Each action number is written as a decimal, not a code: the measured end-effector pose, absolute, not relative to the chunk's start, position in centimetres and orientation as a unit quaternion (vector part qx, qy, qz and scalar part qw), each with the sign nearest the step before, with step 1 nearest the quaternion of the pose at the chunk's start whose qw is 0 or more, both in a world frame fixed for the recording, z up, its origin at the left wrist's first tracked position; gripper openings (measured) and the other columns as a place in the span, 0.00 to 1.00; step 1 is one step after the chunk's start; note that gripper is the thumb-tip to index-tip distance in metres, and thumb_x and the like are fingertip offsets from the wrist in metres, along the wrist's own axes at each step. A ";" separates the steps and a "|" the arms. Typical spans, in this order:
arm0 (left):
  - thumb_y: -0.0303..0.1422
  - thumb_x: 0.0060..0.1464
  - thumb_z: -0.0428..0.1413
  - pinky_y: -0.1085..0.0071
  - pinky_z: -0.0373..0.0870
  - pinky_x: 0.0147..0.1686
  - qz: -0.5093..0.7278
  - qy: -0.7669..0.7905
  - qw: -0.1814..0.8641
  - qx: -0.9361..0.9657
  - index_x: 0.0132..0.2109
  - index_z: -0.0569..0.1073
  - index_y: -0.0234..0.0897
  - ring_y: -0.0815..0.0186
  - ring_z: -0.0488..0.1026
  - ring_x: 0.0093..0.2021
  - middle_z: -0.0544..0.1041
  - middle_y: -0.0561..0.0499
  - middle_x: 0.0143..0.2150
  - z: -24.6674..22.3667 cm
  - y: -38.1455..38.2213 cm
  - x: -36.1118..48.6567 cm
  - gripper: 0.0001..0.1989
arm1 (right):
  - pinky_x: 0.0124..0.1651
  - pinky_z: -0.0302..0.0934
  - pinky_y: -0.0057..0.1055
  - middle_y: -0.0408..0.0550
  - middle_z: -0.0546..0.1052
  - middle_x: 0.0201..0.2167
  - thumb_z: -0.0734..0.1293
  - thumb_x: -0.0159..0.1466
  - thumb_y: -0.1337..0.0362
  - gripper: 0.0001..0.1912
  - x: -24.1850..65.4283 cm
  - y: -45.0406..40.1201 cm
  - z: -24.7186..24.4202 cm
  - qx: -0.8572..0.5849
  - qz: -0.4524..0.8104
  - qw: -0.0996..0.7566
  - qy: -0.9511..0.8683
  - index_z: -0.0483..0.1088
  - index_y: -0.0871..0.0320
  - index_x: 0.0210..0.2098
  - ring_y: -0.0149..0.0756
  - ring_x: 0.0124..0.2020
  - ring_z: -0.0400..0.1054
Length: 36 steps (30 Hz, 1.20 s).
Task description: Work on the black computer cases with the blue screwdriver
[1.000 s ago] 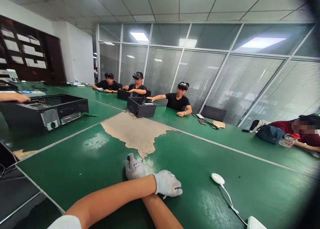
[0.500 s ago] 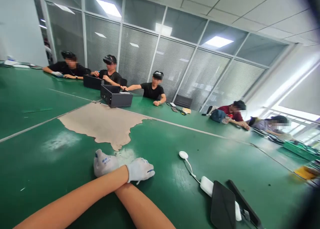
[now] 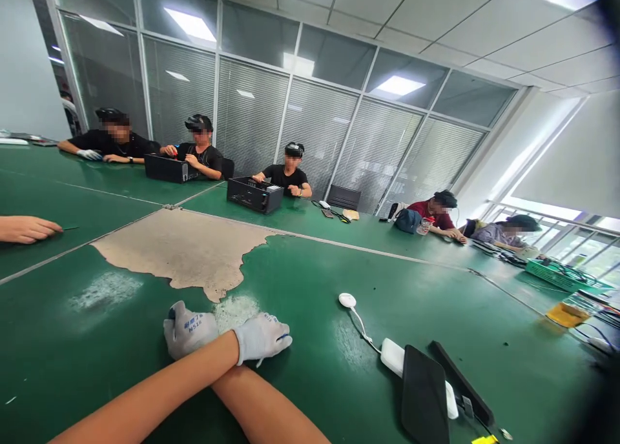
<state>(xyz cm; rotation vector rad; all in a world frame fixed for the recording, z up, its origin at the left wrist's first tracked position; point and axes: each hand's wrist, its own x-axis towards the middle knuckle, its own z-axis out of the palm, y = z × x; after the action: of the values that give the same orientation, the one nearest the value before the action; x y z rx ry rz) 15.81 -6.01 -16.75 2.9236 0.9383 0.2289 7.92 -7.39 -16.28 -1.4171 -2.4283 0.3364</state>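
My arms cross at the wrists on the green table [image 3: 310, 392]. My left hand [image 3: 264, 337], in a white glove, rests at the right side of the crossing, its fingers curled in. To its left lies my right hand [image 3: 190, 331], also gloved in white with blue print, closed with the thumb side up. I see nothing held in either. Just beyond them are a pale scuffed patch [image 3: 237, 310] and a beige bare area [image 3: 184, 244] where the green covering is torn away.
Right of my hands lie a white round puck with cable [image 3: 347, 300], a white block [image 3: 392, 355], a black phone [image 3: 423, 392] and a black bar [image 3: 460, 383]. Co-workers sit opposite with black computer cases [image 3: 256, 194]. Someone's hand [image 3: 31, 229] reaches in left, near a thin green stick [image 3: 70, 228].
My hands keep their crossed pose while the view shifts slightly. Across the table, the nearer black case has turned and moved right. Another person's hand has come in at the left, beside the green stick.
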 end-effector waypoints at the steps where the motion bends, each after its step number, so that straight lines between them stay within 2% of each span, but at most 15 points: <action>1: 0.41 0.70 0.45 0.65 0.70 0.32 0.063 0.307 0.017 0.949 0.40 0.77 0.39 0.57 0.79 0.32 0.81 0.46 0.32 -16.8 -6.0 15.8 0.18 | 0.34 0.70 0.39 0.43 0.82 0.43 0.56 0.71 0.53 0.16 8.0 -7.5 -16.2 -0.487 0.111 0.158 -0.852 0.62 0.49 0.56 0.45 0.37 0.79; 4: 0.41 0.70 0.45 0.66 0.69 0.31 0.033 0.308 -0.020 0.951 0.41 0.77 0.39 0.58 0.78 0.31 0.81 0.47 0.32 -16.9 -6.0 15.9 0.19 | 0.36 0.70 0.37 0.42 0.81 0.46 0.55 0.72 0.55 0.16 8.4 -7.8 -15.6 -0.466 0.097 0.146 -0.867 0.61 0.48 0.57 0.43 0.39 0.79; 10: 0.42 0.70 0.45 0.65 0.70 0.32 0.039 0.325 0.006 0.945 0.41 0.77 0.39 0.57 0.79 0.31 0.81 0.46 0.32 -16.7 -6.0 16.0 0.19 | 0.37 0.70 0.38 0.44 0.81 0.47 0.56 0.71 0.58 0.17 8.5 -8.1 -14.9 -0.467 0.104 0.126 -0.869 0.61 0.49 0.58 0.42 0.39 0.79; 18: 0.44 0.70 0.43 0.66 0.73 0.37 0.053 0.328 0.034 0.943 0.39 0.76 0.39 0.58 0.79 0.33 0.80 0.47 0.32 -16.5 -6.1 16.0 0.21 | 0.35 0.69 0.38 0.42 0.82 0.43 0.56 0.71 0.54 0.15 8.1 -7.6 -15.8 -0.479 0.120 0.154 -0.856 0.61 0.49 0.54 0.44 0.38 0.79; 24: 0.43 0.68 0.45 0.64 0.72 0.34 0.052 0.338 0.012 0.940 0.39 0.77 0.39 0.55 0.80 0.33 0.80 0.46 0.30 -16.4 -6.2 16.1 0.20 | 0.35 0.69 0.37 0.44 0.81 0.48 0.58 0.71 0.57 0.14 8.3 -7.9 -15.4 -0.465 0.101 0.142 -0.868 0.62 0.49 0.55 0.44 0.40 0.79; 36: 0.43 0.69 0.43 0.65 0.71 0.33 0.055 0.332 0.013 0.941 0.41 0.78 0.39 0.57 0.78 0.30 0.80 0.47 0.29 -17.0 -6.0 16.1 0.21 | 0.33 0.67 0.35 0.41 0.81 0.47 0.58 0.70 0.57 0.16 8.4 -7.6 -16.1 -0.460 0.085 0.160 -0.869 0.62 0.47 0.56 0.40 0.36 0.78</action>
<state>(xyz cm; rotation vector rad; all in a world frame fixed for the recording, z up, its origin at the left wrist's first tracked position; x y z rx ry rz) 16.06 -5.97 -17.00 2.9331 1.0352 0.1706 8.40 -7.64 -16.15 -1.3132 -2.4838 0.2429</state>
